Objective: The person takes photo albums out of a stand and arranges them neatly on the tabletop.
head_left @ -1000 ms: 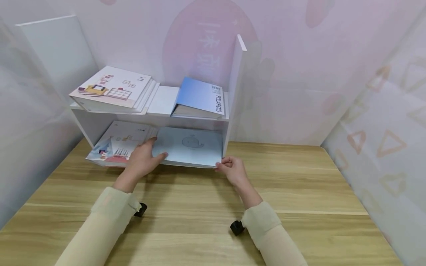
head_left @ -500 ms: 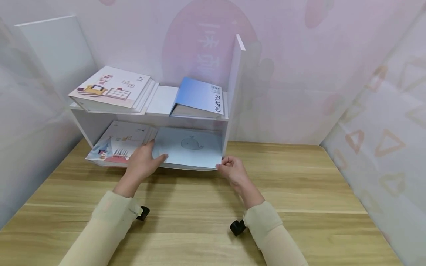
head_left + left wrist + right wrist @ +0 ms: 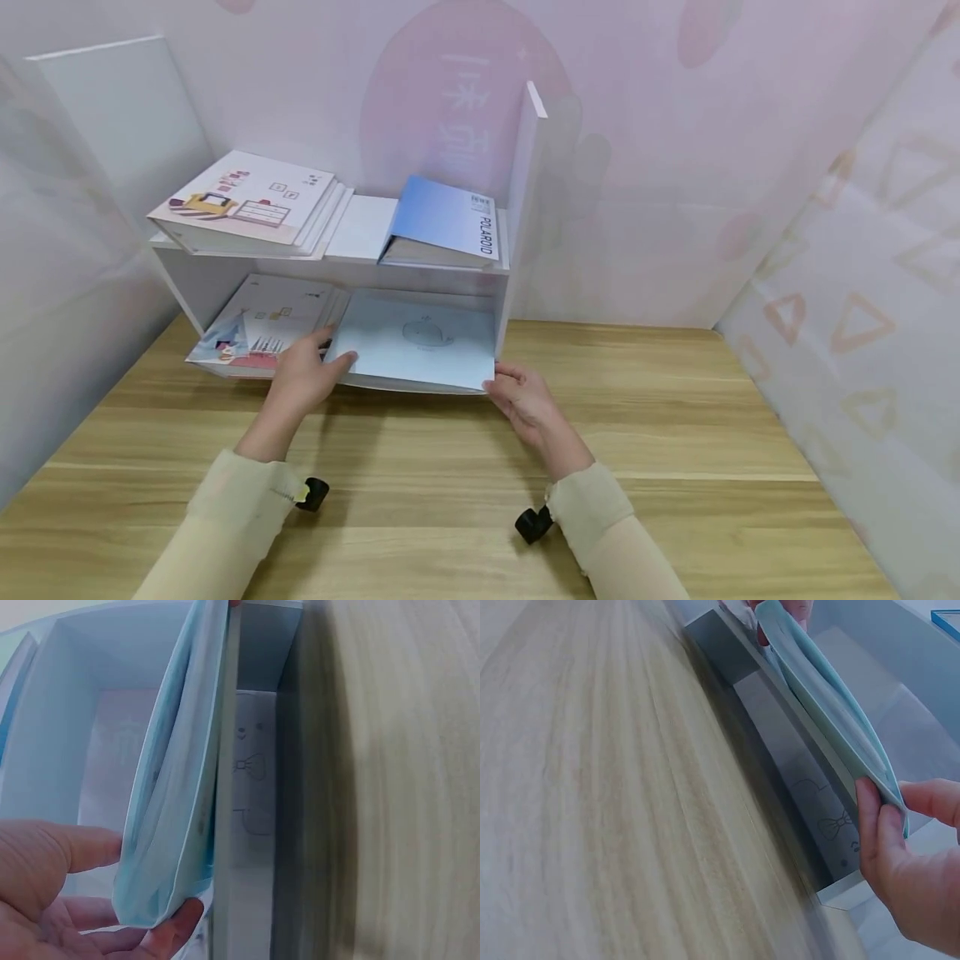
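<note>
At the far left, well beyond the left fingers and up from them, stood the tall side panel of a white shelf (image 3: 525,175). Nearer the left fingers, up and to their left, a stack of thin books (image 3: 255,200) with a yellow vehicle on the top cover lay on the upper board. Just beside those fingers, on their left in the lower compartment, lay a second stack with a tent picture (image 3: 281,308). The left hand (image 3: 300,371) had its fingers clamped on the left end of a light blue book (image 3: 420,333), thumb above and the others beneath. This book, a whale drawn on its cover, lay flat between the two hands, its front edge jutting out of the lower compartment, its covers slightly parted along that edge. Above it, up and left of the right fingers, sat a blue POLAROID book (image 3: 450,212). The right hand (image 3: 528,408) pinched the light blue book's near right corner, thumb on top, fingers underneath. To the right of the right fingers stretched the wood-grain counter (image 3: 712,433), and beyond it a pale wall (image 3: 922,333) printed with triangles.
</note>
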`<act>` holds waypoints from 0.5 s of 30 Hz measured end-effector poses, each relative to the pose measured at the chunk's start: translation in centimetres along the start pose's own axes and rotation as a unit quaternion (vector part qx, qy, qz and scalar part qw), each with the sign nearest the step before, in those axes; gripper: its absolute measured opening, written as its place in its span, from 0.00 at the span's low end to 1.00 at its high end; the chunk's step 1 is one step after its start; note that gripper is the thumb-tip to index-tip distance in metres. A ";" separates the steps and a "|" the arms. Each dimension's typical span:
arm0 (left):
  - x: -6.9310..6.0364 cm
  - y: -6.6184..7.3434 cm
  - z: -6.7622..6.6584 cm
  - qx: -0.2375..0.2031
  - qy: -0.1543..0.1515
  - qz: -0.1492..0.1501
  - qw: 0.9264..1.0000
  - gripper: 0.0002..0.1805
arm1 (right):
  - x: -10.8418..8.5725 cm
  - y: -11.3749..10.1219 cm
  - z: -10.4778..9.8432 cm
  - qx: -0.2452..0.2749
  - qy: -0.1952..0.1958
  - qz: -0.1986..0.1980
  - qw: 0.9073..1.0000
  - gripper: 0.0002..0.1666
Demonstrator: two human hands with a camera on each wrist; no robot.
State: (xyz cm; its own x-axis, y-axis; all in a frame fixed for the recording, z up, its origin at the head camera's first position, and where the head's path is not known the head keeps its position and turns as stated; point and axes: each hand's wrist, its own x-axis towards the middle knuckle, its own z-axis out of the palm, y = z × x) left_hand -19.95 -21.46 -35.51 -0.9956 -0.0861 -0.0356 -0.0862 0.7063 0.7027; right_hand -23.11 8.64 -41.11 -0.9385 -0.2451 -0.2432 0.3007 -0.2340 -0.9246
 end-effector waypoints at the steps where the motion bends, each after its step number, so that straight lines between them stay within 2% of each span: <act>1: 0.0 -0.1 -0.1 -0.002 -0.007 -0.007 1.000 0.40 | -0.1 0.0 0.0 -0.004 -0.006 0.000 1.000 0.35; 6: -0.2 -0.7 -0.8 0.001 -0.040 -0.016 0.999 0.43 | -0.6 0.0 -0.1 -0.031 -0.021 -0.004 0.999 0.38; 9: -0.5 -1.0 -1.1 -0.011 -0.054 -0.012 0.998 0.44 | -0.8 0.0 -0.2 -0.048 -0.026 -0.004 0.999 0.38; 15: -0.9 -1.3 -1.3 -0.040 -0.079 -0.019 0.996 0.45 | -1.1 0.0 -0.5 -0.051 -0.051 -0.003 0.997 0.36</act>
State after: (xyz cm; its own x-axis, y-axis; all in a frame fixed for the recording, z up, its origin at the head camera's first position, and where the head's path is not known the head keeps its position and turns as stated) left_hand -18.84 -23.26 -35.46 -0.9853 0.0047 -0.1708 -0.1273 0.6466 0.7522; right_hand -22.15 9.34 -40.97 -0.9170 -0.3388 -0.2107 0.2709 -0.1410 -0.9522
